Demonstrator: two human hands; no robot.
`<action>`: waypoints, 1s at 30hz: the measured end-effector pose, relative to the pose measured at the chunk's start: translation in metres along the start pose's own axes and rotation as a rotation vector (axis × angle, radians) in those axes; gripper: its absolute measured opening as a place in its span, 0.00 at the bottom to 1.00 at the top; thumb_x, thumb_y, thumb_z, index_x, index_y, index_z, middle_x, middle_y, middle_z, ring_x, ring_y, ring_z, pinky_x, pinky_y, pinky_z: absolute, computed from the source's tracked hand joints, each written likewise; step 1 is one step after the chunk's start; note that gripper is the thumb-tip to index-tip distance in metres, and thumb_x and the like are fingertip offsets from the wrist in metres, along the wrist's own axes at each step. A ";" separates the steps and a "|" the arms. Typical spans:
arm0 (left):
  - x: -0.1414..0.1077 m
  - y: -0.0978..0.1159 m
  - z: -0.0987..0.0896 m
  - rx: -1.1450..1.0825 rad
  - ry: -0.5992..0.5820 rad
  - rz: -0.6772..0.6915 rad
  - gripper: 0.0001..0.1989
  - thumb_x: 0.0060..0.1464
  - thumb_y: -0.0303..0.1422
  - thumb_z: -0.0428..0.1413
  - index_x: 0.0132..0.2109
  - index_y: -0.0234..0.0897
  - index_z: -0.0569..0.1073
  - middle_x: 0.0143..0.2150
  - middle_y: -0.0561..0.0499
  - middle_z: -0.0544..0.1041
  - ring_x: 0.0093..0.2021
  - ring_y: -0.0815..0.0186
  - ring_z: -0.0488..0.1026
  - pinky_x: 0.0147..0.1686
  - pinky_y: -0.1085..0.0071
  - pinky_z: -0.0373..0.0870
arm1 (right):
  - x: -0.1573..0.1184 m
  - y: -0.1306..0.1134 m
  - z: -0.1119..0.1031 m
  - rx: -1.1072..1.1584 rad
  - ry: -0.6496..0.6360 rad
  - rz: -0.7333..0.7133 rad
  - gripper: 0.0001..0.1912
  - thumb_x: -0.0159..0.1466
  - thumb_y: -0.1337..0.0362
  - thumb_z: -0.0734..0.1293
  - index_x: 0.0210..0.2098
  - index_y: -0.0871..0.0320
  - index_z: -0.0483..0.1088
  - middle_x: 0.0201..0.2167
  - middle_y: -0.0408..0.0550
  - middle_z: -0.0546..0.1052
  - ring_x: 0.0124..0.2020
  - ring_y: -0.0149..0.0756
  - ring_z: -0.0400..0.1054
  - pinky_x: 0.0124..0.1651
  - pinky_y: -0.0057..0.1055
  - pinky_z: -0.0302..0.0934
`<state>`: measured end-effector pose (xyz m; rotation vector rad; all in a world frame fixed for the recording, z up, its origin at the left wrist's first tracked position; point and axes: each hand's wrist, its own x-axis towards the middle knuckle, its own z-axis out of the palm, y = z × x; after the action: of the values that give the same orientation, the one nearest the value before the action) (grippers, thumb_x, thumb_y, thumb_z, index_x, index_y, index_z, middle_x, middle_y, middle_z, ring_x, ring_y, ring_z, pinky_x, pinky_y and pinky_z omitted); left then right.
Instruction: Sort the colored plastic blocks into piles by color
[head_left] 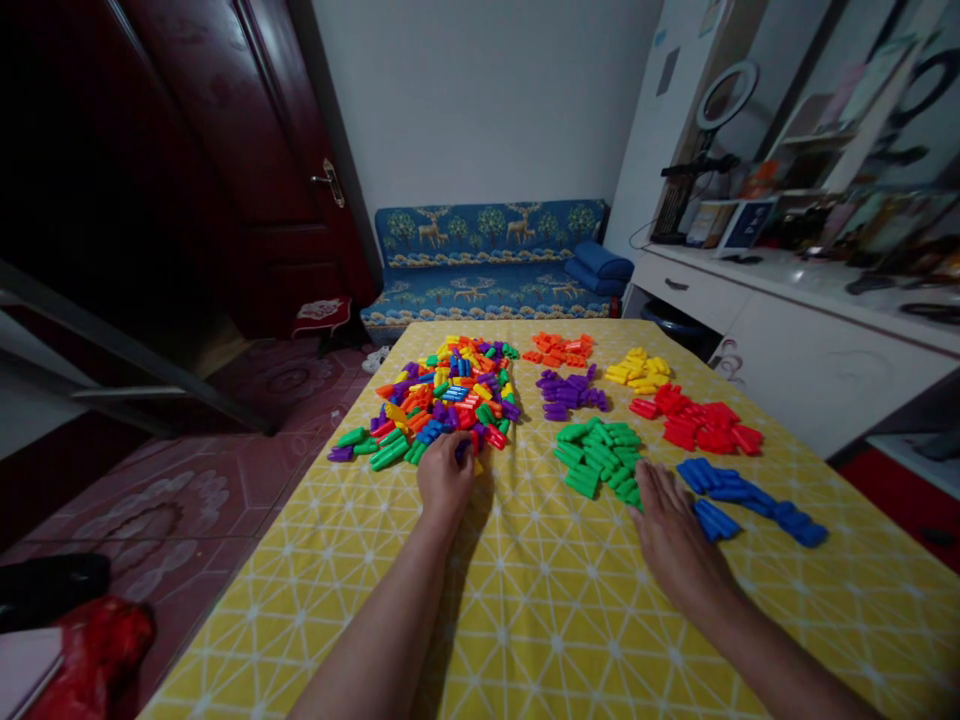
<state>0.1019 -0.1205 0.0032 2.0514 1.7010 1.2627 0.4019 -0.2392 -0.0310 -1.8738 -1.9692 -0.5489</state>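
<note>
My left hand (448, 474) is at the near edge of a mixed-colour pile of plastic pieces (442, 395), its fingers curled round a small purple piece (463, 448). My right hand (667, 515) lies flat, palm down, with fingers stretched out between the green pile (598, 457) and the blue pieces (750, 492); its fingertips touch the green pile's right edge. Beyond the green pieces sits a purple group (571, 391), with an orange group (559, 349) behind it. Yellow pieces (638, 370) and a red group (697, 420) lie farther right.
A yellow patterned cloth (555, 610) covers the table. Behind the table is a blue patterned sofa (480, 285). A white dresser (795, 310) with a ring light (727, 95) stands at the right. To the left are a dark red door (225, 130) and a small stool (322, 315).
</note>
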 end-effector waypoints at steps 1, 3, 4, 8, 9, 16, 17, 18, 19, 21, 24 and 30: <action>0.000 0.000 0.000 -0.036 0.013 0.003 0.09 0.56 0.31 0.54 0.42 0.38 0.77 0.40 0.47 0.80 0.39 0.62 0.76 0.40 0.69 0.70 | 0.004 -0.005 -0.004 0.039 0.025 0.000 0.33 0.68 0.66 0.55 0.69 0.68 0.41 0.67 0.69 0.56 0.69 0.55 0.47 0.63 0.54 0.55; 0.000 0.000 -0.001 -0.146 0.054 0.029 0.10 0.58 0.32 0.52 0.43 0.37 0.77 0.41 0.47 0.80 0.41 0.62 0.76 0.42 0.69 0.70 | 0.015 -0.020 -0.016 0.124 0.056 -0.019 0.33 0.69 0.65 0.56 0.70 0.63 0.41 0.70 0.65 0.49 0.70 0.55 0.41 0.65 0.55 0.52; 0.000 0.001 -0.001 -0.212 0.071 0.048 0.11 0.60 0.32 0.50 0.44 0.37 0.76 0.42 0.46 0.80 0.42 0.62 0.76 0.43 0.68 0.71 | 0.021 -0.030 -0.023 0.171 0.054 -0.041 0.33 0.68 0.64 0.57 0.70 0.61 0.42 0.70 0.62 0.49 0.71 0.54 0.41 0.66 0.56 0.50; -0.003 0.009 -0.002 -0.506 -0.020 0.051 0.13 0.62 0.34 0.48 0.47 0.37 0.74 0.43 0.46 0.80 0.41 0.63 0.77 0.41 0.68 0.73 | 0.043 -0.079 -0.040 0.414 -0.015 -0.148 0.33 0.68 0.66 0.58 0.69 0.53 0.44 0.69 0.56 0.54 0.69 0.47 0.48 0.66 0.51 0.53; -0.005 0.012 -0.002 -0.583 -0.069 0.029 0.13 0.62 0.34 0.49 0.49 0.37 0.74 0.43 0.46 0.80 0.41 0.63 0.77 0.40 0.69 0.73 | 0.047 -0.092 -0.040 0.483 -0.022 -0.167 0.34 0.67 0.67 0.58 0.69 0.53 0.43 0.69 0.56 0.54 0.69 0.46 0.49 0.66 0.49 0.55; -0.016 0.034 -0.003 -0.903 -0.295 -0.127 0.24 0.53 0.37 0.60 0.56 0.39 0.66 0.43 0.47 0.78 0.35 0.68 0.77 0.35 0.73 0.74 | 0.061 -0.138 -0.012 0.779 0.007 -0.126 0.36 0.64 0.72 0.59 0.69 0.51 0.44 0.66 0.55 0.58 0.67 0.43 0.53 0.65 0.47 0.57; -0.017 0.035 -0.002 -0.905 -0.311 -0.131 0.25 0.53 0.38 0.60 0.56 0.40 0.66 0.45 0.47 0.77 0.33 0.69 0.76 0.33 0.74 0.73 | 0.062 -0.138 -0.011 0.798 0.021 -0.113 0.35 0.63 0.73 0.58 0.68 0.51 0.47 0.65 0.55 0.59 0.66 0.43 0.55 0.65 0.47 0.57; -0.018 0.036 -0.001 -0.900 -0.328 -0.134 0.26 0.52 0.39 0.61 0.56 0.40 0.66 0.47 0.46 0.76 0.32 0.70 0.76 0.32 0.75 0.72 | 0.062 -0.137 -0.010 0.814 0.037 -0.102 0.33 0.63 0.74 0.58 0.66 0.51 0.51 0.63 0.55 0.61 0.65 0.43 0.57 0.64 0.46 0.58; -0.019 0.036 0.000 -0.892 -0.344 -0.137 0.26 0.52 0.40 0.61 0.56 0.41 0.67 0.48 0.46 0.75 0.31 0.72 0.75 0.30 0.76 0.71 | 0.062 -0.136 -0.010 0.827 0.052 -0.091 0.31 0.62 0.74 0.58 0.64 0.51 0.55 0.61 0.54 0.63 0.63 0.42 0.60 0.63 0.45 0.59; -0.019 0.035 0.001 -0.857 -0.380 -0.134 0.26 0.51 0.40 0.61 0.56 0.40 0.68 0.48 0.45 0.75 0.28 0.74 0.72 0.27 0.78 0.68 | 0.063 -0.133 -0.012 0.843 0.071 -0.069 0.27 0.62 0.74 0.58 0.59 0.51 0.63 0.55 0.53 0.68 0.59 0.42 0.64 0.60 0.43 0.63; -0.020 0.031 0.002 -0.745 -0.430 -0.068 0.23 0.53 0.39 0.61 0.54 0.37 0.71 0.44 0.46 0.76 0.25 0.74 0.70 0.24 0.78 0.65 | 0.062 -0.130 -0.014 0.866 0.050 -0.038 0.21 0.61 0.72 0.60 0.53 0.52 0.68 0.48 0.51 0.72 0.53 0.41 0.68 0.55 0.39 0.66; -0.016 0.027 -0.009 -0.331 -0.341 0.209 0.11 0.60 0.38 0.53 0.43 0.40 0.78 0.37 0.48 0.80 0.35 0.66 0.76 0.36 0.72 0.70 | 0.062 -0.117 -0.015 0.878 0.016 0.025 0.15 0.62 0.67 0.64 0.48 0.52 0.70 0.44 0.50 0.75 0.47 0.42 0.71 0.51 0.40 0.68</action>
<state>0.1153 -0.1467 0.0175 2.1261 1.0768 1.0817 0.2820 -0.1985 0.0100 -1.3074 -1.7381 0.2903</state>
